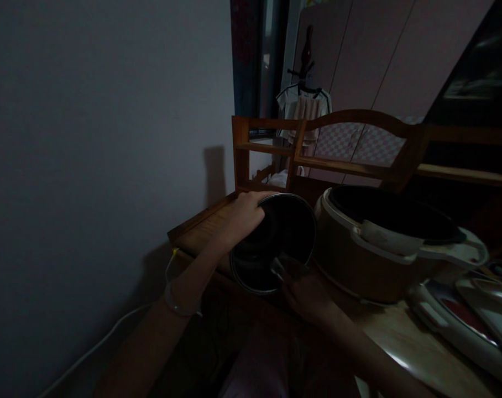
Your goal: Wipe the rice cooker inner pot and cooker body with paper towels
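Observation:
A dark round inner pot (290,221) is tilted toward me at the table's near left edge, its opening facing me. My left hand (246,215) is closed over the pot's upper left rim, thumb inside and fingers behind. My right hand (303,284) is at the lower right rim, its fingers pinched round a small pale cloth (278,268) that reaches inside the pot. Dim light hides most of the cloth and the pot's inner bottom. To the right of the pot stands a white cooker body (359,271) with a dark inside and a handle at its front.
A detached cooker lid (454,315) lies at the right of the table (400,342). Behind stands a wooden shelf rack (271,149). A plain wall (110,110) rises on the left, with a white cable (105,337) running down beside it. Clothes (304,108) hang beyond the rack.

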`<control>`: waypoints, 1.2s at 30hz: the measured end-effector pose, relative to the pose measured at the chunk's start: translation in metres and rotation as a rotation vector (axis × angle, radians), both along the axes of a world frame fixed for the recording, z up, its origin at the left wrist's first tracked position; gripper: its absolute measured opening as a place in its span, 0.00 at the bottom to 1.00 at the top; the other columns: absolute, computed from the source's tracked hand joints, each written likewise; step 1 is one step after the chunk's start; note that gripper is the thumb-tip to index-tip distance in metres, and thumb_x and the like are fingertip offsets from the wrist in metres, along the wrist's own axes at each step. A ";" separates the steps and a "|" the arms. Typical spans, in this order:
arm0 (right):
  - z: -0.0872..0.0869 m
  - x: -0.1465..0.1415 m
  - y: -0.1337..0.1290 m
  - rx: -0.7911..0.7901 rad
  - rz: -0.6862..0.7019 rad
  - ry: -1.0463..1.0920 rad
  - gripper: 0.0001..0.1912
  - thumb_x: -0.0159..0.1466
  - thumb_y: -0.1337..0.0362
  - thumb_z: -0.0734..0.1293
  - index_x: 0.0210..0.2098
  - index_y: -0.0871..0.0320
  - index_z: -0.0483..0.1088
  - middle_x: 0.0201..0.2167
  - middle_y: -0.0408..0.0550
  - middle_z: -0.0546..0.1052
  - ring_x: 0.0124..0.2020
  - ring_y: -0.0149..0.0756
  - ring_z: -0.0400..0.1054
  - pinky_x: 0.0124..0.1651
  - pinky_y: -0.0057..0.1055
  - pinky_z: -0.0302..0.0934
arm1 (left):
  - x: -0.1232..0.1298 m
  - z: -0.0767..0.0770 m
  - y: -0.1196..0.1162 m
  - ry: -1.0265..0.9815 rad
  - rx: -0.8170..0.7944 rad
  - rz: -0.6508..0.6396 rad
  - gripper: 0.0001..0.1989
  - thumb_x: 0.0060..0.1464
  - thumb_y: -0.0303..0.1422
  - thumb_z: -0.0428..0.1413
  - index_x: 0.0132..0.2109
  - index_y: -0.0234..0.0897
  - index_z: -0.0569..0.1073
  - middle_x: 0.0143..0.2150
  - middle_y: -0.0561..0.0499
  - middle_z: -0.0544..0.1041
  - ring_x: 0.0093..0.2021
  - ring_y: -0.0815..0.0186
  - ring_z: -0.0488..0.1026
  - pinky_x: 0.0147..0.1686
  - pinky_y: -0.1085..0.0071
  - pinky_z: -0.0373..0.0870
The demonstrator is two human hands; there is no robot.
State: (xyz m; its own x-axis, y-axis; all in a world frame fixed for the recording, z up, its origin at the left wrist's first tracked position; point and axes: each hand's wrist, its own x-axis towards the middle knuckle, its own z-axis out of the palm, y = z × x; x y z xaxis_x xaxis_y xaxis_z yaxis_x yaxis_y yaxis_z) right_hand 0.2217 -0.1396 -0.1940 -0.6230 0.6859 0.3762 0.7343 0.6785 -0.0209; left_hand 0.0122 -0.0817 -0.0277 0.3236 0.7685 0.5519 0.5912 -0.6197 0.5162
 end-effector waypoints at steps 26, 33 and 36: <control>-0.043 -0.044 -0.028 -0.109 0.026 0.279 0.35 0.67 0.71 0.62 0.71 0.55 0.49 0.66 0.57 0.64 0.66 0.47 0.58 0.65 0.50 0.60 | 0.007 0.002 0.005 0.031 -0.009 -0.011 0.33 0.45 0.18 0.47 0.56 0.44 0.77 0.52 0.53 0.80 0.53 0.62 0.77 0.57 0.65 0.69; -0.047 -0.048 -0.024 -0.076 0.031 0.309 0.35 0.66 0.72 0.62 0.71 0.55 0.51 0.64 0.58 0.65 0.65 0.48 0.60 0.64 0.51 0.60 | 0.002 0.003 0.012 0.017 -0.030 -0.005 0.34 0.45 0.19 0.47 0.58 0.45 0.75 0.54 0.54 0.79 0.55 0.62 0.76 0.58 0.65 0.68; -0.046 -0.049 -0.024 -0.071 0.033 0.312 0.36 0.65 0.73 0.62 0.71 0.56 0.51 0.64 0.57 0.65 0.65 0.47 0.59 0.65 0.51 0.59 | 0.000 0.004 0.013 0.011 -0.038 -0.012 0.34 0.45 0.19 0.47 0.58 0.45 0.75 0.54 0.54 0.79 0.55 0.63 0.75 0.58 0.67 0.68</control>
State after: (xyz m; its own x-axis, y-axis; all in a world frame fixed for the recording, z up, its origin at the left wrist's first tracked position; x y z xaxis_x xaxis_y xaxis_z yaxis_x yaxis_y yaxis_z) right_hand 0.1731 -0.1637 -0.2405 -0.5072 0.6989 0.5043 0.6627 0.6904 -0.2903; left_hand 0.0126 -0.0689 -0.0242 0.3385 0.7853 0.5184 0.5899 -0.6063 0.5333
